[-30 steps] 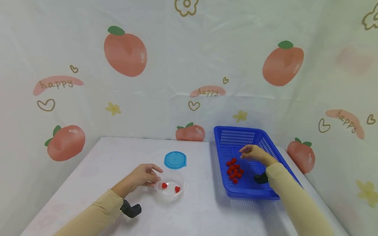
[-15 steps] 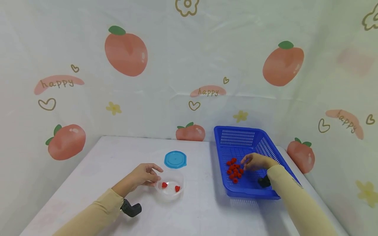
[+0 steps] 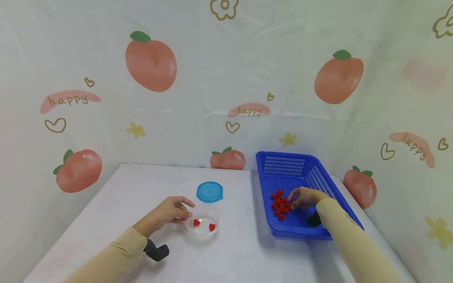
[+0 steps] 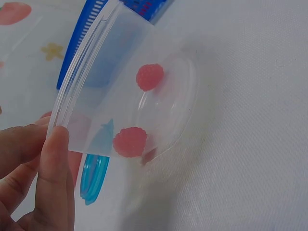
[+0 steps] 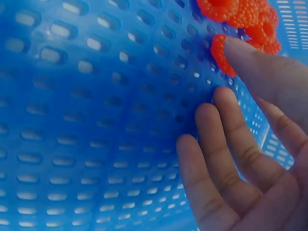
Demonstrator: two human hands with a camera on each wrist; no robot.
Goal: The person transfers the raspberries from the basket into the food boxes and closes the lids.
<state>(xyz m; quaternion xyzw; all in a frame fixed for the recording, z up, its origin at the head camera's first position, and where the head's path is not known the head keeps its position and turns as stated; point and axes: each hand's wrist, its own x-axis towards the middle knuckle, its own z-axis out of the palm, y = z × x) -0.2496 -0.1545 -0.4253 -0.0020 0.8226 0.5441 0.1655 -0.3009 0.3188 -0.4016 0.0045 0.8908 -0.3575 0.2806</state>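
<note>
From the head view, we are finding a pile of red raspberries (image 3: 280,204) lying between 8 and 9 o'clock from the middle of the person's right hand (image 3: 306,197), right at its fingertips. The pile is stretching roughly from 12 to 6 o'clock inside a blue basket (image 3: 297,232), whose long axis is leaning towards 11 and 5. The right hand is by far the nearer one; the left hand (image 3: 168,213) is resting well apart, beyond the basket's wall, at about 9 o'clock from the pile.

In the right wrist view, we are seeing that hand's fingers bending loosely, one fingertip covering part of a single raspberry (image 5: 219,55) at the pile's edge. We are not able to tell whether it is gripping that berry or only touching it.

The left hand is pinching the rim of a clear tub (image 4: 106,96) between thumb and fingers; the tub is standing on the white table (image 3: 233,251) at about 4 o'clock from that hand. Inside it, two raspberries (image 4: 130,142) are lying apart. A blue lid (image 3: 210,192) is resting at 12 o'clock from the tub, just beside it.
</note>
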